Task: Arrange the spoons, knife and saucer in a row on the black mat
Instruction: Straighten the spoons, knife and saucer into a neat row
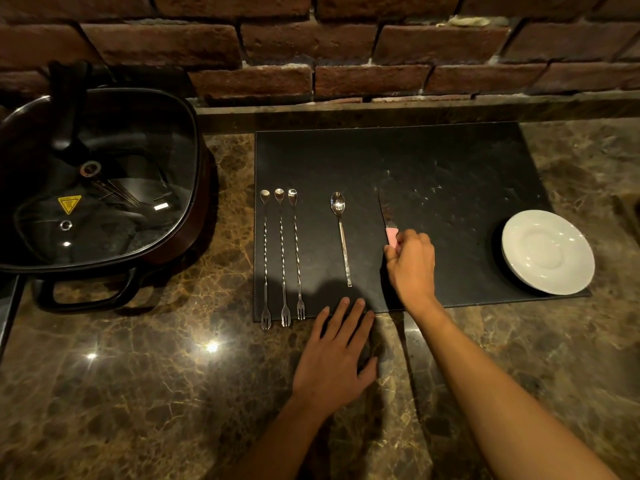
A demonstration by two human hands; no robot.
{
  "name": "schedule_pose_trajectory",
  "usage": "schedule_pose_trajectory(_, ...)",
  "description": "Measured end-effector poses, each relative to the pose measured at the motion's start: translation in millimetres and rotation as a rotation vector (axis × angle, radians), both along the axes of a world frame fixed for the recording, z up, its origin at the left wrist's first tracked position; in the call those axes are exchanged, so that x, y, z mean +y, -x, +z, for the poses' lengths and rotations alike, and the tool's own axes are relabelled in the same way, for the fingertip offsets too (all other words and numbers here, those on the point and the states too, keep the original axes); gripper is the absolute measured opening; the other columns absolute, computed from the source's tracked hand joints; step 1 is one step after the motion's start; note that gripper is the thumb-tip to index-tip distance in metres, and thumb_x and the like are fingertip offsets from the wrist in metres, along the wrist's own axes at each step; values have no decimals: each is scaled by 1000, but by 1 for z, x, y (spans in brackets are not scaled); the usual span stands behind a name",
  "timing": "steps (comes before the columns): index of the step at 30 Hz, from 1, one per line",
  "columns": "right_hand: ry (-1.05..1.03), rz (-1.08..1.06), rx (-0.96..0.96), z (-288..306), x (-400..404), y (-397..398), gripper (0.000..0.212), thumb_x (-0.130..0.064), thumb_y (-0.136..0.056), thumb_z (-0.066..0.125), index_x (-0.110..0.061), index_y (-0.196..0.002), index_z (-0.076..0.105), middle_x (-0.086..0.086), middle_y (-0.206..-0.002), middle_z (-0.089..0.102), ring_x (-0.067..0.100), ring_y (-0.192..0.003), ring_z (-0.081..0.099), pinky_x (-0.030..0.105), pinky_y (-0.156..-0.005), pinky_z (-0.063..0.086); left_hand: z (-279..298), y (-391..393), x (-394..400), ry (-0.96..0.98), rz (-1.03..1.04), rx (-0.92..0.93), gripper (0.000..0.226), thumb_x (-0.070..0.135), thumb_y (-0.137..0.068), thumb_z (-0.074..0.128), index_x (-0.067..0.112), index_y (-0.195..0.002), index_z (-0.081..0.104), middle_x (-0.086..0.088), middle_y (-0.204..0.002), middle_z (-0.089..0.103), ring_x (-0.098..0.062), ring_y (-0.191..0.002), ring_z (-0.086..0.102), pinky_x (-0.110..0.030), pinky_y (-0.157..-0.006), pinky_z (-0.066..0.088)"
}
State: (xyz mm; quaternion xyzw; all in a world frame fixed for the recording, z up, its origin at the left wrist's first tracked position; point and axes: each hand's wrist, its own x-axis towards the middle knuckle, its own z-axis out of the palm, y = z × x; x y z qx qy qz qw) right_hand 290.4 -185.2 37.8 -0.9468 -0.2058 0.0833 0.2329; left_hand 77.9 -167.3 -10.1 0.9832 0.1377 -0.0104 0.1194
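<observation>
A black mat (433,161) lies on the marble counter. Three long twisted bar spoons (281,251) with fork ends lie side by side at its left edge. To their right lies a shorter teaspoon (341,233). A knife (383,211) with a pink handle lies right of the teaspoon, blade pointing away. My right hand (412,265) is closed on the knife's handle and hides most of it. A white saucer (548,251) sits at the mat's right front corner. My left hand (334,358) rests flat on the counter, fingertips at the mat's front edge.
A large black electric pot with a glass lid (93,178) stands to the left of the mat, its handle (86,296) reaching toward me. A brick wall (346,46) and a stone ledge close off the back. Brown marble counter (138,393) spreads in front.
</observation>
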Motion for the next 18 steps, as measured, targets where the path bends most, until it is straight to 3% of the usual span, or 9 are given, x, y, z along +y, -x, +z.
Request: schedule_pose_trajectory(18,-22,15,24,0,-3,-2,28,-18,-90,64,-3,-114,60,16,-113,56,31,-104,55,36,-83,45,-2,1,-1,0,5,-12,71,58,-98,43,18,-157,37,-7,-166,34,-27,-154,29,-50,-123,16)
